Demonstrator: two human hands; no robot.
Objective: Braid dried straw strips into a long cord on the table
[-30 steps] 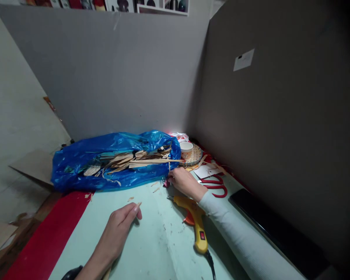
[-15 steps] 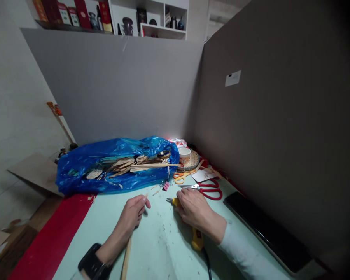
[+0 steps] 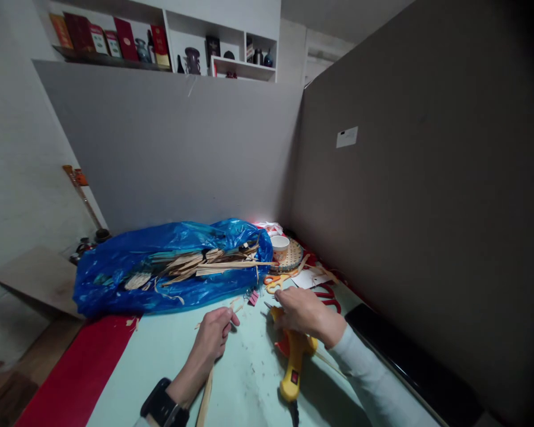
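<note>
Table: pale green, under blue bag
Left hand: pinched together on a pale strip
Right hand: curled over glue gun; cannot tell if clamped

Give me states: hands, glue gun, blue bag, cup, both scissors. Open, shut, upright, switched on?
Left hand: curled shut on pale strip
Glue gun: nozzle pointing away; on or off can't tell
Right hand: over the gun's front; grip unclear
Blue bag: open, dried strips showing
Cup: upright, open-topped
Orange scissors: lying flat; blades unclear
Red scissors: partly hidden; blades can't tell
</note>
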